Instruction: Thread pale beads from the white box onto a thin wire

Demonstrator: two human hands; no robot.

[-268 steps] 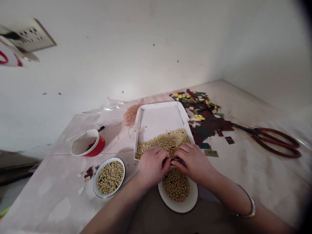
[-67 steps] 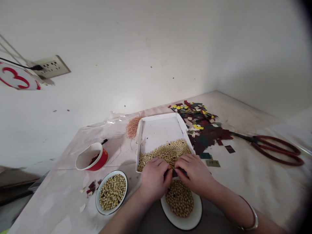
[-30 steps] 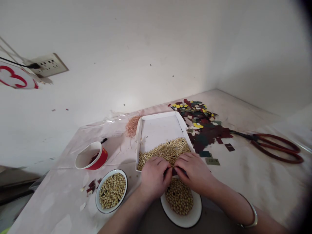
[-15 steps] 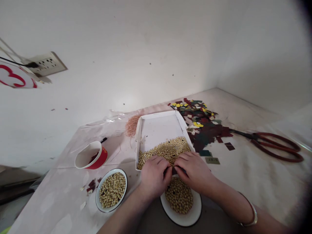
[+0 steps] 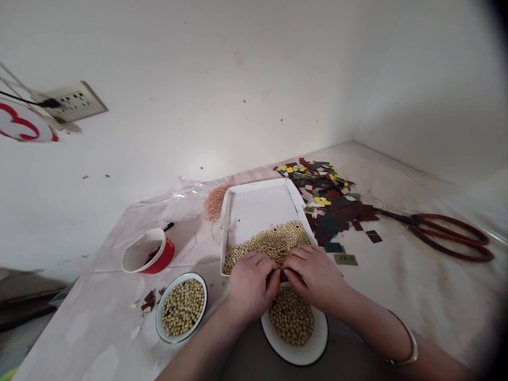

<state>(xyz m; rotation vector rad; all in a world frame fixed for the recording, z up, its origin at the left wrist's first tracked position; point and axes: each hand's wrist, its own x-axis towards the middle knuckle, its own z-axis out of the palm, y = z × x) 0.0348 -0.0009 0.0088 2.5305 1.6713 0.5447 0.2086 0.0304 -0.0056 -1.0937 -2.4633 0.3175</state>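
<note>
My left hand [image 5: 254, 286] and my right hand [image 5: 315, 278] meet at the front edge of a shallow white cardboard tray [image 5: 257, 203]. Both are closed in a pinch, fingertips nearly touching. A small dark reddish piece shows just between and below the fingertips; its kind is too small to tell. Round pale beads or beans [image 5: 270, 242] fill the near half of the tray. Directly under my hands stands a white dark-rimmed bowl [image 5: 288, 354] holding more of them. Left of my left forearm is a second such bowl [image 5: 159, 316], also filled with them.
A red and white paper cup [image 5: 165, 259] lies tilted at left, a black pen [image 5: 169, 226] beside it. Copper-coloured wire [image 5: 215, 203] is bundled behind. To the right lie coloured tags [image 5: 333, 219] and large scissors [image 5: 452, 238]. A socket [image 5: 75, 103] is on the wall.
Both hands keep the same pinch at the tray's front edge, with barely any finger movement. The whole view has shifted very slightly.
</note>
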